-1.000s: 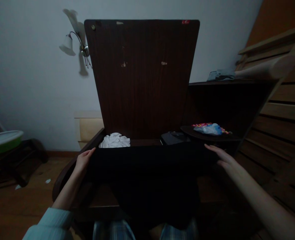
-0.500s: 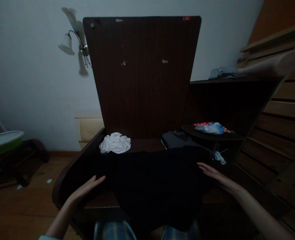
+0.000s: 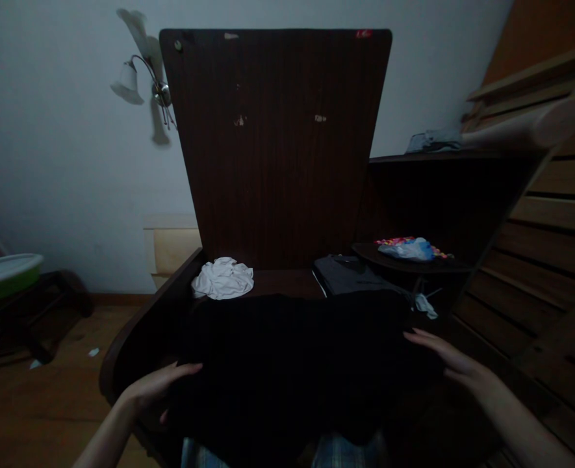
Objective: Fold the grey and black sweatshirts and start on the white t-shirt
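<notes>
A black garment (image 3: pixel 292 364) is spread wide over the front of the dark wooden desk and hangs down toward my lap. It is too dark to tell its exact kind. My left hand (image 3: pixel 158 385) grips its left side, thumb on top and a fingertip showing below. My right hand (image 3: pixel 446 356) holds the right side, its thumb lying over the cloth and its other fingers mostly hidden. Behind the garment, a crumpled white cloth (image 3: pixel 223 278) lies at the left. To the right rests a folded dark grey garment (image 3: pixel 348 274).
The tall dark panel (image 3: pixel 277 149) stands upright behind. At right, a small shelf (image 3: pixel 365 252) carries a blue-white plastic bag (image 3: pixel 411 249). Wooden slats (image 3: pixel 555 260) rise at far right. A green basin (image 3: pixel 9 283) sits on a dark stand at left.
The black garment has been drawn nearer to me and stretched wider. My left hand has moved down and slightly left; my right hand has moved right and a little lower.
</notes>
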Tool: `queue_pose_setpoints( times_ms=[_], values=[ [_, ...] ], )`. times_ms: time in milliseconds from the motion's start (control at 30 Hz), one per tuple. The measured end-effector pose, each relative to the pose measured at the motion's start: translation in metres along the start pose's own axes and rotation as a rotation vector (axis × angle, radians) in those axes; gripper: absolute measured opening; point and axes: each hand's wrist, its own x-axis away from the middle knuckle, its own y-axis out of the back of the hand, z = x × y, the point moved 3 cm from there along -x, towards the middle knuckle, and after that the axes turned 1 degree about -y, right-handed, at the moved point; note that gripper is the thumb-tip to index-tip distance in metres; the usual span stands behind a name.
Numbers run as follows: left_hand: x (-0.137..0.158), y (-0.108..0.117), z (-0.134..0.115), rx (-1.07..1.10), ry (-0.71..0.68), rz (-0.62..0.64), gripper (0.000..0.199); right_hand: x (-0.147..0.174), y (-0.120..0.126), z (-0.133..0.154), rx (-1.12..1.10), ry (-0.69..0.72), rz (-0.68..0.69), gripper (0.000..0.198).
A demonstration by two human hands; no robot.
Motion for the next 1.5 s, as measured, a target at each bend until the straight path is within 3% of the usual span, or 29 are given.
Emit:
queue_pose_setpoints(
  times_ms=[100,167,267,367,500,600,767,833,900,1000,1100,1200,1300,1400,1500],
  values=[
    [-0.002,0.001,-0.001,-0.131,0.134,0.109,0.045,0.007,-0.002,0.008,-0.098,-0.011,-0.023,0.028],
    [-0.005,-0.004,-0.007,-0.148,0.068,0.138,0.056,0.007,-0.009,0.01,-0.111,-0.005,-0.019,0.037],
    [-0.007,-0.012,-0.007,-0.164,0.01,0.163,0.068,0.004,-0.021,0.008,-0.054,-0.027,0.114,0.045],
    [-0.005,-0.013,-0.003,-0.21,0.046,0.226,0.07,0.002,-0.028,0.004,0.043,-0.031,0.22,0.033],
    [-0.005,-0.004,-0.008,-0.418,0.001,0.125,0.055,-0.003,-0.022,0.004,0.194,0.026,0.127,0.019],
    [-0.013,-0.002,-0.018,-0.542,-0.168,0.012,0.048,-0.007,-0.016,0.011,0.472,0.166,0.037,0.03],
    [-0.031,-0.023,-0.05,-0.675,-0.573,-0.181,0.044,-0.007,-0.014,0.044,0.962,0.586,-0.481,0.032],
    [-0.04,-0.046,-0.066,-0.757,-0.689,-0.133,0.037,-0.01,-0.029,0.058,1.018,0.745,-0.503,0.024],
    [-0.054,-0.076,-0.078,-0.889,-0.76,-0.001,0.027,-0.017,-0.052,0.067,1.08,0.831,-0.401,0.016],
    [-0.079,-0.121,-0.082,-1.052,-0.809,0.155,0.019,-0.031,-0.086,0.069,1.267,0.759,-0.228,0.01],
    [-0.102,-0.147,-0.071,-1.25,-0.717,0.078,0.028,-0.039,-0.106,0.057,1.475,0.586,-0.16,0.011],
    [-0.113,-0.151,-0.058,-1.342,-0.593,-0.033,0.032,-0.038,-0.107,0.04,1.518,0.468,-0.102,0.02],
    [-0.112,-0.146,-0.05,-1.383,-0.549,-0.048,0.043,-0.035,-0.094,0.026,1.349,0.4,0.001,0.025],
    [-0.107,-0.141,-0.049,-1.461,-0.506,0.005,0.044,-0.035,-0.074,0.021,1.347,0.377,-0.107,0.032],
    [-0.098,-0.138,-0.052,-1.504,-0.479,0.086,0.029,-0.035,-0.063,0.017,1.492,0.341,-0.181,0.04]
  ],
)
